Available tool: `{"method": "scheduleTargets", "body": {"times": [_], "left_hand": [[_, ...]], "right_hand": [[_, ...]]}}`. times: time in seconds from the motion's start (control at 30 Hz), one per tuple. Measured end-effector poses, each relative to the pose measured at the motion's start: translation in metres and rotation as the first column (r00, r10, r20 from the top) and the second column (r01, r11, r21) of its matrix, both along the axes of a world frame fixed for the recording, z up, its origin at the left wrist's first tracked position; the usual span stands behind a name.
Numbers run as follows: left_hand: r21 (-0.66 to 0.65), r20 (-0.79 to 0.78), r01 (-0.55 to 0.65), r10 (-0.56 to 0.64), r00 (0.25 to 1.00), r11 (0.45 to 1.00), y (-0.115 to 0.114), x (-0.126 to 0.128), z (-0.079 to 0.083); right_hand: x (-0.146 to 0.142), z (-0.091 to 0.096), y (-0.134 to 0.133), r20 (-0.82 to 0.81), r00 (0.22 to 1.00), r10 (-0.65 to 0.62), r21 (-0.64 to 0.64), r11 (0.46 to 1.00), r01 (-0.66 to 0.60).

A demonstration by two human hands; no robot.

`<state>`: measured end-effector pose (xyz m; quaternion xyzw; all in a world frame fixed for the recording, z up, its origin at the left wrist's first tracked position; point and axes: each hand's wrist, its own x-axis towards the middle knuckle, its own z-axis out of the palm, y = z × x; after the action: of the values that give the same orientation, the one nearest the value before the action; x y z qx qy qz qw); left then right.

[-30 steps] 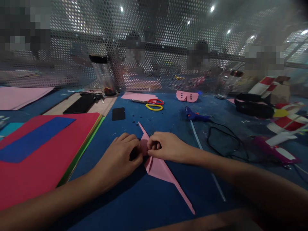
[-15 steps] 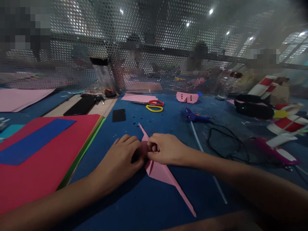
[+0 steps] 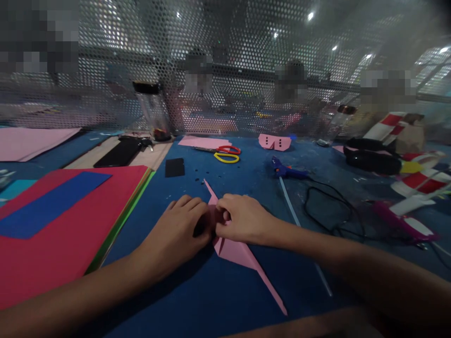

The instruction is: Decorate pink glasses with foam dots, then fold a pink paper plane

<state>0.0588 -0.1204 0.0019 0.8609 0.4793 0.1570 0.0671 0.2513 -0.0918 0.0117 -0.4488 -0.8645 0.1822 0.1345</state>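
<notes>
A folded pink paper shape (image 3: 239,256) with long pointed ends lies on the blue table (image 3: 197,295). My left hand (image 3: 178,232) and my right hand (image 3: 239,218) meet over its middle. Both have fingers curled and pinch the pink paper between them. One point of the paper sticks out beyond my hands toward the back, the other runs toward the front right.
A stack of red, blue and green sheets (image 3: 59,220) lies at left. Scissors (image 3: 223,153), a black card (image 3: 174,167), a phone (image 3: 118,152), a blue glue gun (image 3: 287,171) with black cable (image 3: 327,206), a jar (image 3: 151,110) and paper models (image 3: 416,183) lie around. A perforated screen (image 3: 225,61) closes the back.
My hands stay pinched on the pink paper; the right hand has shifted slightly over the fold. Nothing else moved.
</notes>
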Motion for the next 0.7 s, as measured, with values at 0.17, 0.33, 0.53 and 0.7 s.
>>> {"method": "scheduleTargets", "body": {"times": [0.17,0.33,0.53,0.7], "left_hand": [[0.013,0.014,0.014,-0.014,1.0,1.0,0.0023,-0.0011,-0.0015],[-0.03,0.047,0.038,-0.037,0.998,0.999,0.0024,-0.0046,-0.0018],[-0.024,0.061,0.057,-0.055,0.997,0.998,0.0009,-0.007,-0.0027],[0.076,0.064,0.147,-0.152,0.986,0.986,0.0002,-0.0096,-0.0048]], "right_hand": [[0.0021,0.0006,0.0007,-0.025,1.0,0.017,-0.017,1.0,-0.017],[0.0044,0.0006,0.0028,-0.044,0.999,0.031,-0.059,0.998,-0.033],[0.0054,0.0006,0.004,-0.033,0.999,0.039,-0.088,0.995,-0.041],[0.0067,-0.0006,0.0051,-0.07,0.996,0.046,-0.095,0.994,-0.053]]}}
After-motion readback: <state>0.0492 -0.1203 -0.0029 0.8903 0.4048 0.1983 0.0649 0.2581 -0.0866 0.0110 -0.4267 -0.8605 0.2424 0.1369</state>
